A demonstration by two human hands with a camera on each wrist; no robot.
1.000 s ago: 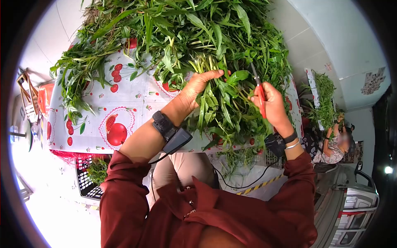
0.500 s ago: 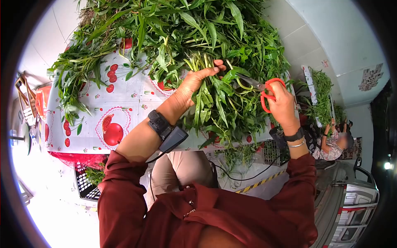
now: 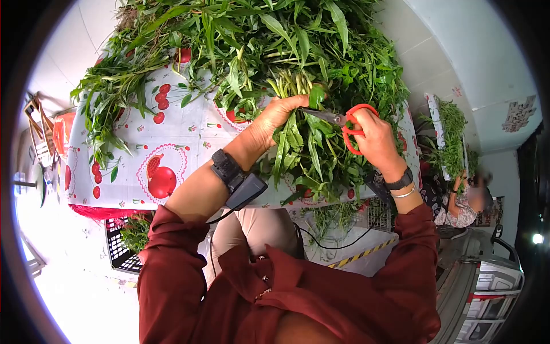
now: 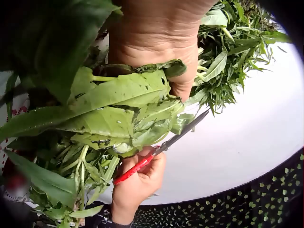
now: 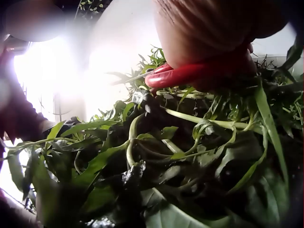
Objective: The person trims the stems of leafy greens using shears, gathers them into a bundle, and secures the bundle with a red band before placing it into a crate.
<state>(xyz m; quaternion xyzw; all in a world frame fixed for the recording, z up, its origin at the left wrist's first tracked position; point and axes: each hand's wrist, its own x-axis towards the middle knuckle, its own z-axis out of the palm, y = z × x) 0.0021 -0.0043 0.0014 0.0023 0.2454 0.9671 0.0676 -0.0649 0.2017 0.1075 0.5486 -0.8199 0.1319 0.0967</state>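
Note:
My left hand (image 3: 279, 116) grips a bunch of leafy green stems (image 3: 293, 140), its pale stem ends (image 3: 291, 83) pointing away from me past the thumb. Red-handled scissors (image 3: 352, 147) are in my right hand (image 3: 376, 142), fingers through the loops. Their dark blades point left across the bunch, tips close by my left thumb. The left wrist view shows broad leaves (image 4: 118, 97) under the left hand (image 4: 156, 38), with the scissor blades (image 4: 183, 134) beside them. In the right wrist view the red handle (image 5: 185, 77) shows under my right hand (image 5: 204, 33), above tangled stems.
A large heap of greens (image 3: 240, 28) covers the table's far side, more lying at its left (image 3: 109, 97). The cherry-print tablecloth (image 3: 195, 123) shows at left. A black crate (image 3: 117, 243) stands below the table's left front. Another person (image 3: 461, 206) sits far right by more greens (image 3: 452, 135).
The scissors have swung from pointing away to pointing left, and have come in toward the left thumb. My left hand keeps its hold on the bunch.

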